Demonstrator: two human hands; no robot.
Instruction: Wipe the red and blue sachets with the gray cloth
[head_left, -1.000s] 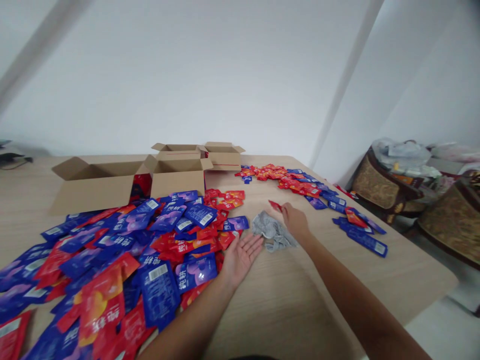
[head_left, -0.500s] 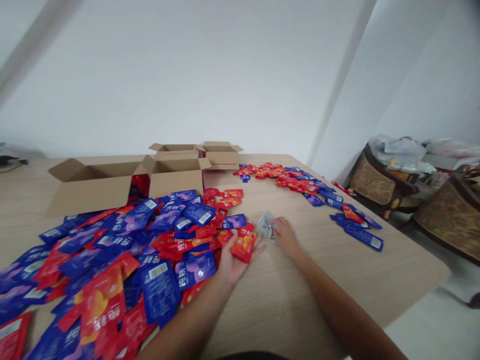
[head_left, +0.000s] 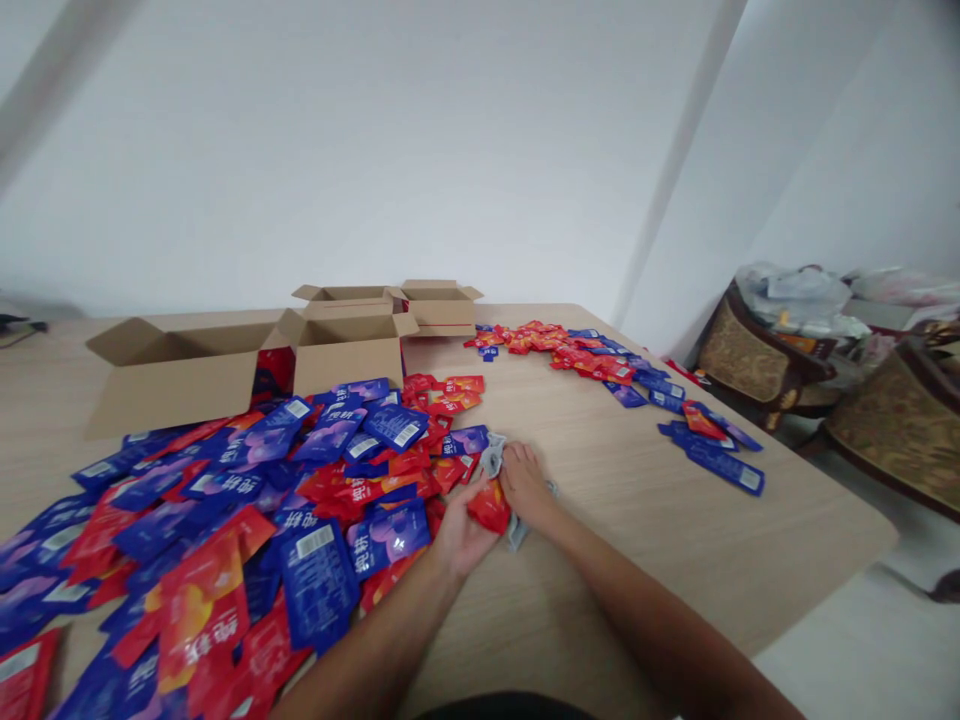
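My left hand [head_left: 457, 535] is closed around the edge of a red packet [head_left: 490, 508] with orange print, holding it just above the table. Pressed against that packet from the right, my right hand [head_left: 528, 488] grips a crumpled grey cloth [head_left: 493, 458]. Bits of the cloth stick out past the fingers on the far and near sides. The cloth covers the packet's upper part. Left of my hands spreads a large pile of blue packets [head_left: 316, 575] and red packets [head_left: 206, 610].
Several open cardboard boxes [head_left: 180, 392] stand behind the pile on the wooden table [head_left: 600, 560]. A second row of red and blue packets [head_left: 592, 362] runs along the far right edge. Beyond it, a patterned chair [head_left: 742, 350] bears plastic bags [head_left: 795, 295].
My right hand has brought the grey cloth leftward from the table onto the red packet. My left hand keeps hold of the packet, nearly in place.
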